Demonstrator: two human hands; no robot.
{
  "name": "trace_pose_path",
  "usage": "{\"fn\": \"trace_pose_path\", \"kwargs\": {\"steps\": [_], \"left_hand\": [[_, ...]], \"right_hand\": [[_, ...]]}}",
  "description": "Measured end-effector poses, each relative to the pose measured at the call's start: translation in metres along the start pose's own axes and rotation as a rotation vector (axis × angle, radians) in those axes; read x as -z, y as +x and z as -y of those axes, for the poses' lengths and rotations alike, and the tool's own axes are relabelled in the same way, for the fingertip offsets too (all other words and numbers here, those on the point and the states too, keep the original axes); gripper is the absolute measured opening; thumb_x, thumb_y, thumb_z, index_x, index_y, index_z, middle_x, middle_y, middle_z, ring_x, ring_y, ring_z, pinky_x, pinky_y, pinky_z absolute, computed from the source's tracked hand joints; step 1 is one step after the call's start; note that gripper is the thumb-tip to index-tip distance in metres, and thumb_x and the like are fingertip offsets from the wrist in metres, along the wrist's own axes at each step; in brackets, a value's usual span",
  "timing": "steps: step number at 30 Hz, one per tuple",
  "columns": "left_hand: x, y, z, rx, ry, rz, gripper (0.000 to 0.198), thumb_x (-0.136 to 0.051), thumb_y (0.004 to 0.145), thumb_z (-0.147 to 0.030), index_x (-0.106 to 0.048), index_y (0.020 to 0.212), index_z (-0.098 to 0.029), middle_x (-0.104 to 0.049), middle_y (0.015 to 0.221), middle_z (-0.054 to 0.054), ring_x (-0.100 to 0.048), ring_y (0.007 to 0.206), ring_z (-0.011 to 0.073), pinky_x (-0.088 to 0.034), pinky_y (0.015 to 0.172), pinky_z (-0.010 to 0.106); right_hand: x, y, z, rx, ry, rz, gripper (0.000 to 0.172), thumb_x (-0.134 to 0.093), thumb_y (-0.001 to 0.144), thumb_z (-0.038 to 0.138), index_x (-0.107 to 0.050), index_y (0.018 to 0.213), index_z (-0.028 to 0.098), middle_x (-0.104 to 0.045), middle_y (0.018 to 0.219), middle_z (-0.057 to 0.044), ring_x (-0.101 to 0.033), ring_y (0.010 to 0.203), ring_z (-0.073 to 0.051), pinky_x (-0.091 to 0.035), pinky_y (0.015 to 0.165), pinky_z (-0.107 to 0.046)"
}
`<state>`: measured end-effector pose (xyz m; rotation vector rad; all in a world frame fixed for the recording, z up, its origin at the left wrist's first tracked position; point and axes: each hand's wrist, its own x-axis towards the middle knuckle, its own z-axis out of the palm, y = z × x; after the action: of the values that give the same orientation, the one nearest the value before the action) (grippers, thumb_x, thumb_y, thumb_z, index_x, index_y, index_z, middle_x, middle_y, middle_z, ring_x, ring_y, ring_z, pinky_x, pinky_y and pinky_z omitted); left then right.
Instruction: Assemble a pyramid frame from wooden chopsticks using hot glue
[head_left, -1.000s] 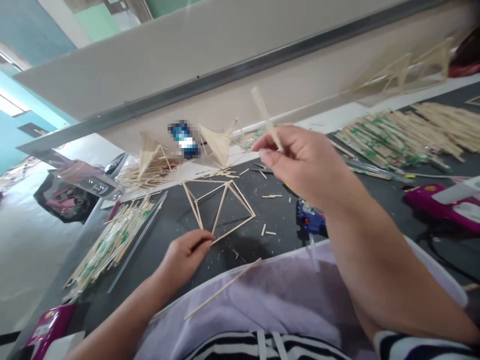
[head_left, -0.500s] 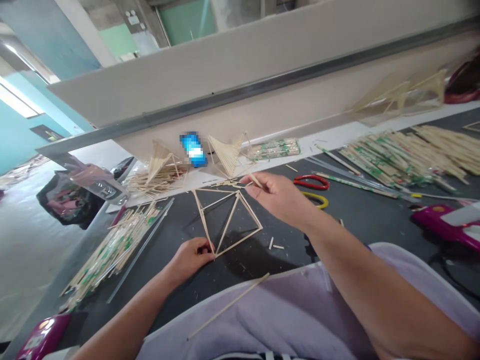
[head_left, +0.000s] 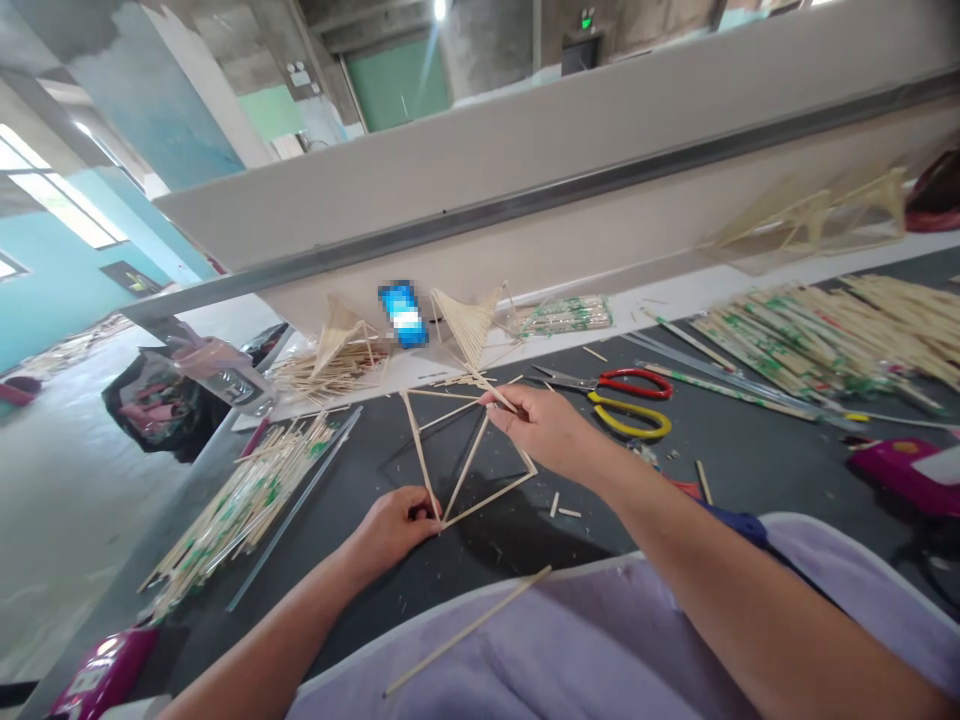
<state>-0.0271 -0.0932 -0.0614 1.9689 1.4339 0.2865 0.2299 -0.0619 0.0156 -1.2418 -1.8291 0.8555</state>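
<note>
A frame of thin wooden sticks point(head_left: 467, 466) stands on the dark tabletop, with sticks joined into triangles. My left hand point(head_left: 400, 522) pinches its near corner, fingers closed around the joint. My right hand point(head_left: 536, 425) is closed on a short wooden stick point(head_left: 496, 391), held between thumb and fingertips at the frame's upper right corner. That hand covers part of the corner, so I cannot tell whether the held stick touches it. Just right of this hand lie scissors point(head_left: 626, 388) with one red and one yellow handle. Two short stick pieces point(head_left: 569, 514) rest right of the frame.
Bundled sticks in plastic point(head_left: 247, 500) lie at left, more bundles point(head_left: 780, 330) at right. Finished-looking stick models point(head_left: 471, 318) stand at the back by a blue phone-like object point(head_left: 403, 313). A loose stick point(head_left: 469, 632) lies across my lap. Purple devices point(head_left: 105, 672) sit at both sides.
My right hand has moved down and left onto the frame's upper right corner with the stick. The scissors show more fully now. My left hand keeps its grip.
</note>
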Motion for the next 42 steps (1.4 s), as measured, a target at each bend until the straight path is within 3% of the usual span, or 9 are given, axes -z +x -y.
{"fn": "trace_pose_path", "kwargs": {"steps": [6,9,12,17,19,22,32,36,42], "left_hand": [[0.007,-0.001,-0.003,0.058,-0.096,0.019,0.023,-0.062,0.068,-0.031,-0.064,0.085,-0.016,-0.051,0.062,-0.004,-0.045,0.058,0.011,-0.034,0.055,0.022],[0.022,0.003,-0.006,0.074,-0.115,0.009,0.022,-0.061,0.07,-0.034,-0.062,0.079,-0.014,-0.049,0.059,-0.004,-0.044,0.056,0.0102,-0.034,0.054,0.022],[0.041,0.012,-0.003,0.03,-0.181,-0.082,0.028,-0.061,0.072,-0.039,-0.059,0.085,-0.015,-0.052,0.063,-0.002,-0.047,0.058,0.011,-0.037,0.054,0.022],[0.06,0.034,-0.004,-0.148,-0.367,-0.356,0.051,-0.06,0.076,-0.039,-0.045,0.119,-0.018,-0.054,0.108,0.008,-0.056,0.084,0.0154,-0.047,0.069,0.027],[0.062,0.041,-0.011,-0.211,-0.431,-0.403,0.058,-0.059,0.077,-0.04,-0.038,0.127,-0.02,-0.046,0.124,0.012,-0.055,0.099,0.0184,-0.047,0.078,0.03],[0.062,0.05,-0.024,-0.276,-0.498,-0.438,0.055,-0.057,0.08,-0.04,-0.04,0.129,-0.021,-0.043,0.133,0.012,-0.05,0.112,0.0209,-0.045,0.088,0.032],[0.049,0.07,-0.032,-0.302,-0.569,-0.609,0.032,-0.055,0.082,-0.038,-0.061,0.108,-0.021,-0.064,0.105,0.005,-0.058,0.092,0.0157,-0.043,0.084,0.028],[0.048,0.072,-0.032,-0.312,-0.558,-0.631,0.03,-0.056,0.082,-0.036,-0.063,0.106,-0.02,-0.064,0.094,0.004,-0.057,0.088,0.0153,-0.042,0.083,0.027],[0.048,0.075,-0.029,-0.321,-0.569,-0.62,0.027,-0.057,0.081,-0.034,-0.063,0.103,-0.019,-0.063,0.095,0.004,-0.055,0.085,0.0147,-0.042,0.079,0.026]], "right_hand": [[-0.002,0.001,-0.002,0.029,-0.018,-0.002,0.026,-0.046,0.083,0.031,-0.064,0.098,0.018,-0.054,0.064,0.001,-0.043,0.056,-0.011,-0.032,0.054,-0.023],[-0.002,0.001,-0.002,0.024,-0.025,-0.006,0.025,-0.047,0.083,0.03,-0.064,0.096,0.018,-0.056,0.066,0.0,-0.045,0.057,-0.012,-0.033,0.055,-0.023],[-0.003,0.001,-0.002,0.02,-0.022,-0.01,0.024,-0.047,0.083,0.03,-0.064,0.096,0.018,-0.058,0.068,-0.001,-0.046,0.058,-0.012,-0.033,0.055,-0.023],[-0.005,0.001,-0.004,0.016,-0.013,-0.011,0.026,-0.047,0.083,0.03,-0.063,0.1,0.018,-0.06,0.071,-0.001,-0.048,0.061,-0.012,-0.034,0.057,-0.023],[-0.006,0.001,-0.004,0.009,-0.012,-0.006,0.028,-0.047,0.083,0.031,-0.063,0.102,0.018,-0.061,0.072,-0.001,-0.049,0.062,-0.012,-0.034,0.057,-0.024],[-0.006,0.002,-0.005,0.009,-0.009,-0.008,0.028,-0.047,0.083,0.031,-0.063,0.102,0.018,-0.061,0.074,-0.002,-0.049,0.062,-0.013,-0.035,0.058,-0.024],[-0.008,0.004,-0.009,0.026,-0.038,-0.028,0.025,-0.047,0.083,0.033,-0.063,0.096,0.02,-0.061,0.071,-0.001,-0.05,0.063,-0.014,-0.036,0.058,-0.024],[-0.01,0.005,-0.011,0.04,-0.049,-0.039,0.025,-0.046,0.084,0.032,-0.063,0.097,0.02,-0.062,0.074,-0.002,-0.052,0.065,-0.014,-0.037,0.06,-0.025],[-0.011,0.005,-0.009,0.045,-0.096,-0.045,0.025,-0.046,0.085,0.031,-0.064,0.098,0.02,-0.062,0.072,-0.003,-0.052,0.064,-0.014,-0.037,0.06,-0.025]]}}
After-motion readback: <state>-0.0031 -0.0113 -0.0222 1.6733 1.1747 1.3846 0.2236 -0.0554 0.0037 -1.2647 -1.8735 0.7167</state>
